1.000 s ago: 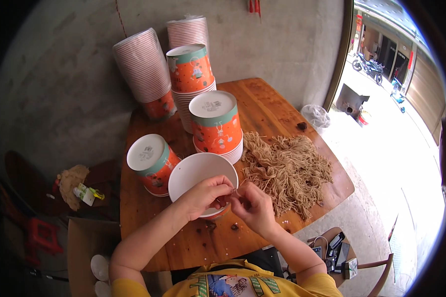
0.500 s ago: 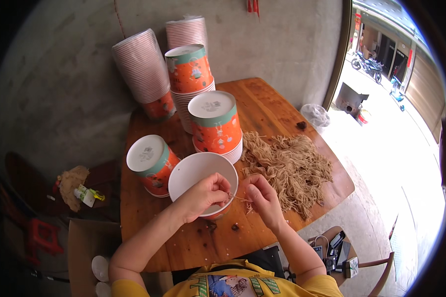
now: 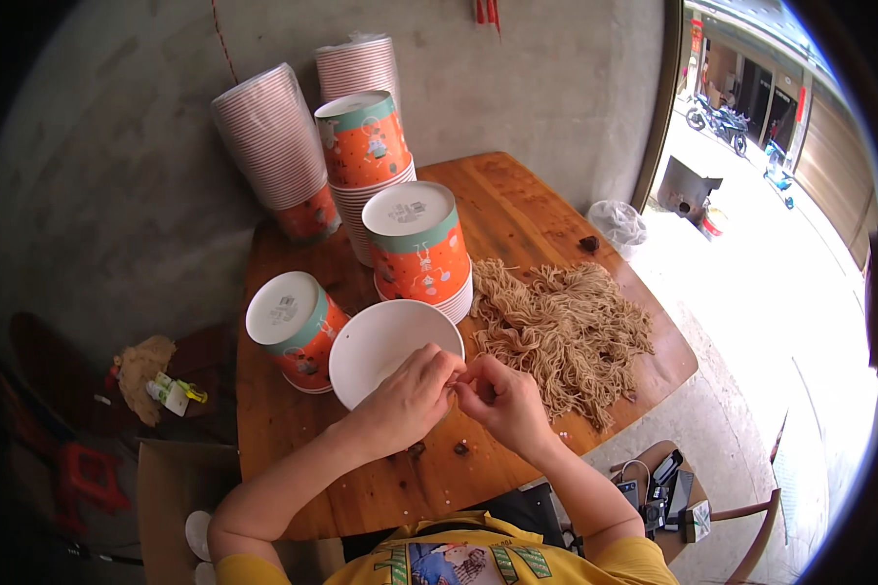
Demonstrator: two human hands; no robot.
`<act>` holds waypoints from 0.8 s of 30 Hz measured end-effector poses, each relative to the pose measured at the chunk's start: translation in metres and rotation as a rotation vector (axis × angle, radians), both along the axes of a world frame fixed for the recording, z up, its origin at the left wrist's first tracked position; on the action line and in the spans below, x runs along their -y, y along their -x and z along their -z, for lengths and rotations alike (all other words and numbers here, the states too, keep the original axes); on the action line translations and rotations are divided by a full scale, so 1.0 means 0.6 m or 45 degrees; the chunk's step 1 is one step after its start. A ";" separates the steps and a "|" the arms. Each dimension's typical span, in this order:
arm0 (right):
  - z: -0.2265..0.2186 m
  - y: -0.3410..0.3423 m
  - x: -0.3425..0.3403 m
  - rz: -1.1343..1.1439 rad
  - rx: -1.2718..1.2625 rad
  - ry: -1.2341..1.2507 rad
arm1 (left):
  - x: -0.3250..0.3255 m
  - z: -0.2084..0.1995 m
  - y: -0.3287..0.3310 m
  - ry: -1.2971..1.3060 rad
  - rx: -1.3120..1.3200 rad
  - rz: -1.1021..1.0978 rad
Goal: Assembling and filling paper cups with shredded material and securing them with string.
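Observation:
An open white-lined paper bucket [image 3: 385, 341] stands near the middle of the table, tipped slightly in view. Over its near right rim my left hand [image 3: 410, 400] and my right hand [image 3: 507, 402] meet, both with fingers pinched. Between them is a thin tan string, now mostly hidden by the fingers. Just right of the bucket lies a tangled heap of tan strings [image 3: 568, 331]. An upside-down orange bucket [image 3: 307, 336] with a green band and white base sits close on the left.
Behind stand more nested buckets: a short stack [image 3: 419, 253], a taller stack [image 3: 366, 146] and a plastic-wrapped stack [image 3: 273, 136] leaning on the wall. A small dark lump [image 3: 589, 244] lies at the wooden table's [image 3: 502, 195] right edge. A cardboard box [image 3: 171, 478] is low left.
My right hand has moved left to meet my left hand, which has turned so its back faces up. The string stretched between them earlier is now mostly covered.

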State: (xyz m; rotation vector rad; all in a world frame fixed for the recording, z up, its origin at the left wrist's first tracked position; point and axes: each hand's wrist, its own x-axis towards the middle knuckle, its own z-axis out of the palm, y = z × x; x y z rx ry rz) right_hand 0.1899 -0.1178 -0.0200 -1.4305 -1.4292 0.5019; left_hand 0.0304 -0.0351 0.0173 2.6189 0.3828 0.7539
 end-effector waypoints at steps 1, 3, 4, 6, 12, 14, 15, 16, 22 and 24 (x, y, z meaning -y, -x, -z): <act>0.002 0.002 0.000 0.002 0.001 0.000 | 0.000 -0.001 0.000 -0.044 -0.014 0.016; 0.008 0.006 -0.001 -0.020 -0.078 0.033 | 0.001 0.000 0.001 -0.036 -0.021 -0.019; 0.006 0.006 -0.001 -0.020 -0.078 0.033 | 0.001 0.000 0.001 -0.027 -0.029 -0.052; 0.003 0.008 0.000 -0.018 -0.031 0.043 | 0.000 0.006 0.005 0.017 -0.055 -0.085; 0.014 0.018 -0.004 0.036 0.031 -0.161 | 0.005 0.004 0.005 -0.001 -0.082 -0.154; 0.015 0.019 -0.005 0.052 0.056 -0.179 | 0.009 0.005 0.003 -0.075 -0.059 -0.167; 0.014 0.018 -0.005 0.067 0.081 -0.197 | 0.012 0.007 0.003 -0.154 -0.063 -0.213; 0.015 0.018 -0.005 0.072 0.082 -0.197 | 0.014 0.009 0.003 -0.233 -0.067 -0.259; 0.024 0.022 -0.006 0.102 0.174 -0.268 | 0.015 0.027 0.001 0.189 0.171 -0.316; 0.025 0.024 -0.006 0.105 0.181 -0.331 | 0.013 0.030 0.001 0.266 0.199 -0.314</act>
